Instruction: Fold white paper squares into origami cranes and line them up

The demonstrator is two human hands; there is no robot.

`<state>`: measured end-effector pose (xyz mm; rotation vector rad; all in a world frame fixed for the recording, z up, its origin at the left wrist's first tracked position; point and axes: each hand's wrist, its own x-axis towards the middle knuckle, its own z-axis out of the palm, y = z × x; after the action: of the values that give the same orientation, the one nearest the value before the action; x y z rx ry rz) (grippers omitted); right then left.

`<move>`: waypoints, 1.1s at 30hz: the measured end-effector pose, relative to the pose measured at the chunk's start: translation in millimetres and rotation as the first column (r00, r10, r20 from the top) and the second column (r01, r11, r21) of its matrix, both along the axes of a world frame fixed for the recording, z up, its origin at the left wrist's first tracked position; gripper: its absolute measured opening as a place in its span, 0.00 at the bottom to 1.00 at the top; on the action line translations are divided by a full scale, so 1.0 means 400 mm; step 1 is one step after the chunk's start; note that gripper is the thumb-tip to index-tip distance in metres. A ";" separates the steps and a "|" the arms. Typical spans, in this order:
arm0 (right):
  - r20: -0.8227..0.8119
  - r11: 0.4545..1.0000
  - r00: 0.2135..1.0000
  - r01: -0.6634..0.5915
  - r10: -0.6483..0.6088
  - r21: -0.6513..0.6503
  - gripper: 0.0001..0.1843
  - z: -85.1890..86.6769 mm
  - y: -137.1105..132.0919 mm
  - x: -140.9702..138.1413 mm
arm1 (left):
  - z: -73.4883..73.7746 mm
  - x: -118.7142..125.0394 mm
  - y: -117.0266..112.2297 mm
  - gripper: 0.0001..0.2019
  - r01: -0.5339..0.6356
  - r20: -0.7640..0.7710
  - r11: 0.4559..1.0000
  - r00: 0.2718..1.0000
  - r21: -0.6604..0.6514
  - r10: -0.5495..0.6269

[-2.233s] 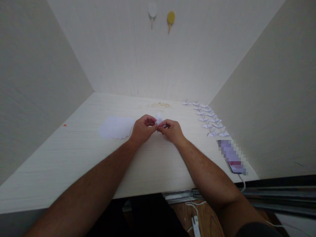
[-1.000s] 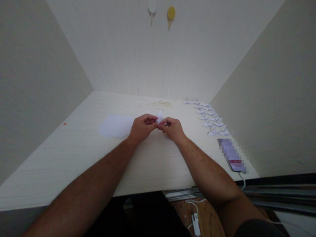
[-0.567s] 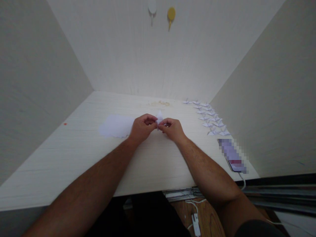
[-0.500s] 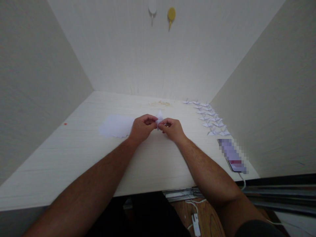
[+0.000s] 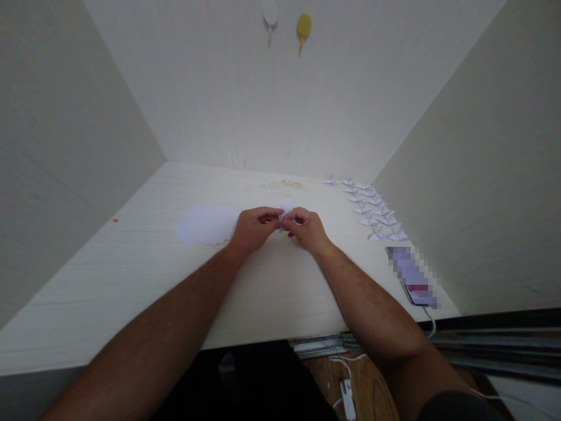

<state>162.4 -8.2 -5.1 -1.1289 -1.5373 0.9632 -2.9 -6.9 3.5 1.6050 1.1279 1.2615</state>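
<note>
Between my fingertips is a small piece of folded white paper, mostly covered by the fingers. My left hand pinches its left side, thumb and fingers closed. From the other side my right hand grips it, also in a pinch. Both hands meet over the middle of the white table. Left of my left hand lies a batch of loose white paper sheets. To the right, several folded paper cranes stand in rows along the wall.
A phone with a blurred screen lies near the table's right edge, a white cable running from it. Walls close in the left, back and right. Two hooks, one white and one yellow, hang on the back wall. Below is a power strip.
My left fingers have shifted slightly right, closer to the right hand, and the folded paper's top tip now leans a little to the right. Everything else stays put.
</note>
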 end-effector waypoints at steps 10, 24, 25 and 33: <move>-0.005 1.000 1.000 0.003 -0.002 0.024 0.09 -0.004 0.002 0.002 | -0.012 -0.001 0.007 0.15 0.044 0.023 0.999 0.999 0.030 -0.045; -0.022 1.000 1.000 0.018 -0.018 -0.002 0.09 0.004 0.002 0.004 | -0.023 0.010 0.005 0.18 0.130 0.075 0.988 0.988 0.084 -0.136; -0.024 1.000 1.000 0.017 -0.017 -0.004 0.10 0.004 0.003 0.004 | -0.023 0.010 0.005 0.18 0.132 0.064 0.987 0.988 0.090 -0.138; -0.015 1.000 1.000 0.016 -0.016 -0.017 0.11 0.006 0.001 0.004 | -0.025 0.012 0.004 0.14 0.104 -0.024 0.984 0.995 0.145 -0.101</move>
<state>163.9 -7.8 -2.5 -1.1418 -1.5088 0.9732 1.9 -5.3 -6.7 1.7615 0.9683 1.2904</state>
